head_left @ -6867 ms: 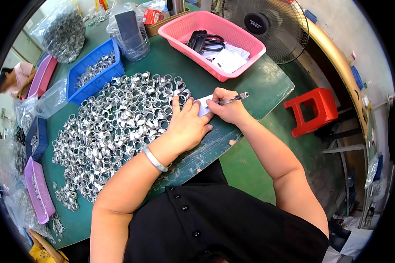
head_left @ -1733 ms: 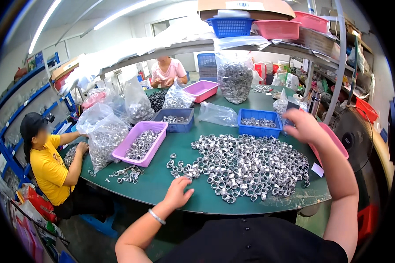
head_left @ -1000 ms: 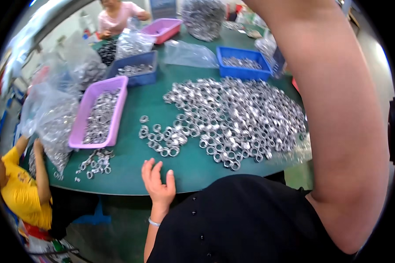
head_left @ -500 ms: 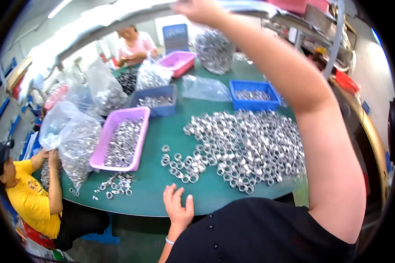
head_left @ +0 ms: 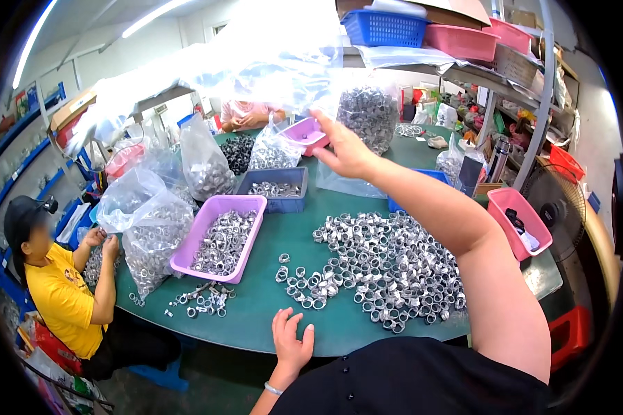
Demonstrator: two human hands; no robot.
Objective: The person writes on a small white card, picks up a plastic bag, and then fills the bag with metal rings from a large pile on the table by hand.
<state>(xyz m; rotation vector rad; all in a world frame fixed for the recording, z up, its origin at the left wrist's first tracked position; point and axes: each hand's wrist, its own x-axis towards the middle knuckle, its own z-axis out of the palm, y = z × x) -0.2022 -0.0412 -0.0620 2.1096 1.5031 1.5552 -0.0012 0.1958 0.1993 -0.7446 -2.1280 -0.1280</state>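
My right hand [head_left: 349,149] is stretched far across the table, with thumb and index finger spread apart. Its fingertips are at the lower edge of a bright, clear plastic sheet or bag [head_left: 284,72]; I cannot tell whether they touch it. Beyond this hand is a small pink-purple tub [head_left: 304,133]. My left hand [head_left: 293,340] hovers at the table's near edge, open and holding nothing, its fingers loosely curled. A wide pile of silvery metal rings [head_left: 401,266], like hose clamps, spreads between my arms. A few loose rings [head_left: 301,283] lie at its left side.
A purple tub [head_left: 253,242] and a grey-blue bin [head_left: 301,181] hold metal parts, beside filled clear bags [head_left: 156,235]. A person in yellow [head_left: 69,290] works at the left; another in pink [head_left: 246,114] sits opposite. A shelf [head_left: 457,72] crosses above. A pink basin [head_left: 516,225] stands right.
My right hand has come down from the overhead shelf to below its edge. Clear plastic now hangs beside it. The view has tilted up; my left hand stays open near the table edge.
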